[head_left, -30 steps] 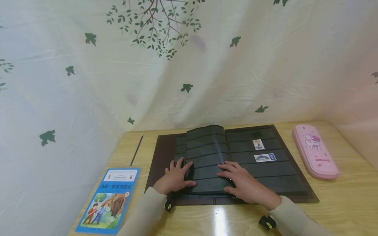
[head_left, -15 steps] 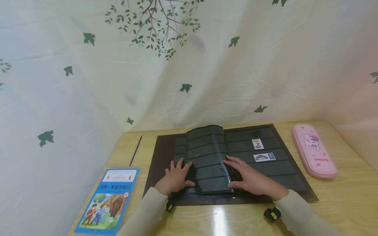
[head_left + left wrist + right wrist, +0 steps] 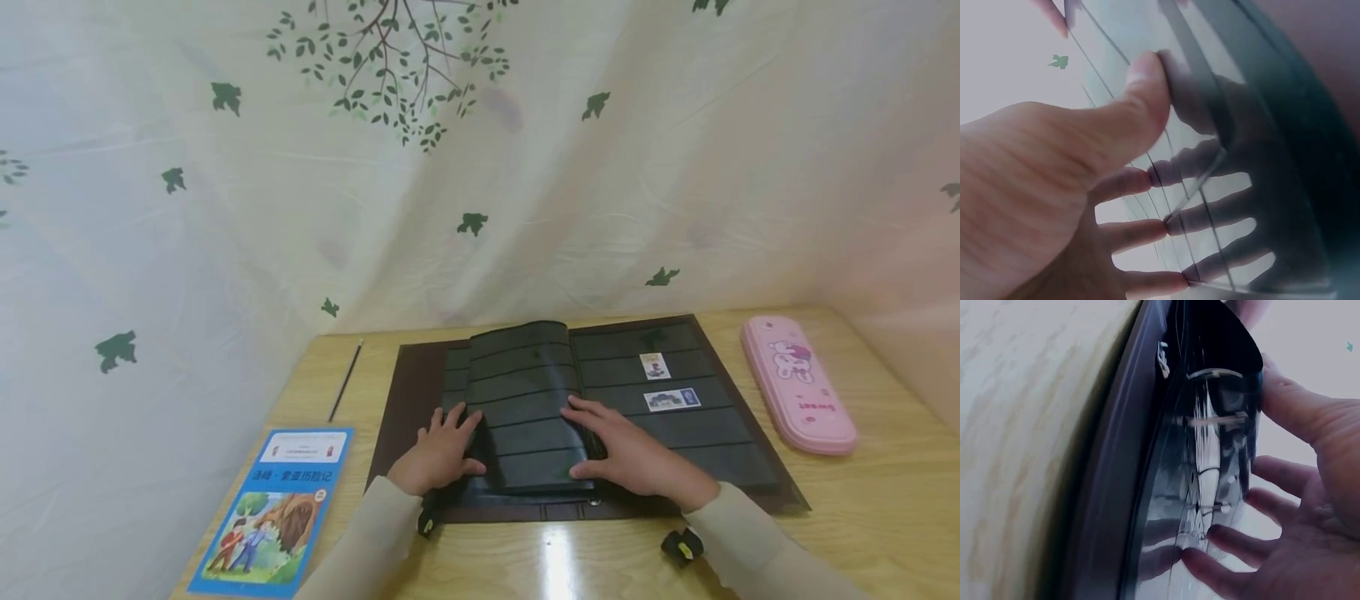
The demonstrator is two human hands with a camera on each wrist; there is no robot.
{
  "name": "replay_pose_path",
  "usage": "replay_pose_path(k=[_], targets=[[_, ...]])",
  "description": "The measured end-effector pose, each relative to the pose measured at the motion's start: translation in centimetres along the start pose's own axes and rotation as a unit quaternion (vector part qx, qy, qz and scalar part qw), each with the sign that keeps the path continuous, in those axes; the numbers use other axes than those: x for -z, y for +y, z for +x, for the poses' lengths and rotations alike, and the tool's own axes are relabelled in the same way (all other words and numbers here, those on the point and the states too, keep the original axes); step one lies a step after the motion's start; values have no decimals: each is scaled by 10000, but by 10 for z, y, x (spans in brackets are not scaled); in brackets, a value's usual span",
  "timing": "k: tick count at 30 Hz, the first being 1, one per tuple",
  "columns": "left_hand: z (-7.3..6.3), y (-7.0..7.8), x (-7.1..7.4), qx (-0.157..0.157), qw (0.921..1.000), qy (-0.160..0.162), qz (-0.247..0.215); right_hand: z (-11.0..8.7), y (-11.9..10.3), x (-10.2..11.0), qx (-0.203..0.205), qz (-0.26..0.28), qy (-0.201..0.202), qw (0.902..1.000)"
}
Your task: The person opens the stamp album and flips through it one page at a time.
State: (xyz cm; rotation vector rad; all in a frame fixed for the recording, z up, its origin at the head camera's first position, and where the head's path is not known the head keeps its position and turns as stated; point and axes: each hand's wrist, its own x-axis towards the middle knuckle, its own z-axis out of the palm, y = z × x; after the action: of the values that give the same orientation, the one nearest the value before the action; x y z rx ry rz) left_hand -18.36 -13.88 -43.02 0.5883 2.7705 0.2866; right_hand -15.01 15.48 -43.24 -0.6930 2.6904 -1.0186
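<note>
A stamp album (image 3: 412, 392) lies spread on the table, its black pages crossed by clear pocket strips. One page (image 3: 525, 417) bulges up over the left side. My left hand (image 3: 438, 454) rests with fingers spread at that page's left edge; the left wrist view shows the thumb and fingertips (image 3: 1147, 69) touching its glossy, reflecting surface. Beside the binding, my right hand (image 3: 637, 458) touches the page's curved right side, fingers extended, as the right wrist view also shows (image 3: 1229, 550). Two stamps, a small upright one (image 3: 655, 367) and a wider one (image 3: 672, 400), sit on the right-hand page.
To the left lie a blue picture-covered book (image 3: 273, 512) and a pencil (image 3: 347, 381). A pink pencil case (image 3: 800, 385) stands right of the album. Behind the wooden table (image 3: 892, 533) hangs a pale curtain (image 3: 525, 250) printed with leaves.
My right hand has drawn back rightward off the page to its curved side, then edged slightly left. My left hand has shifted a little left with the page's edge.
</note>
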Motion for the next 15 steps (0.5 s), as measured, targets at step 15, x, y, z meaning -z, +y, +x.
replay_pose_path(k=[15], targets=[[-7,-17,8,-125,9995,-133,249,16,-17,-15,-324,-735,-247,9965]])
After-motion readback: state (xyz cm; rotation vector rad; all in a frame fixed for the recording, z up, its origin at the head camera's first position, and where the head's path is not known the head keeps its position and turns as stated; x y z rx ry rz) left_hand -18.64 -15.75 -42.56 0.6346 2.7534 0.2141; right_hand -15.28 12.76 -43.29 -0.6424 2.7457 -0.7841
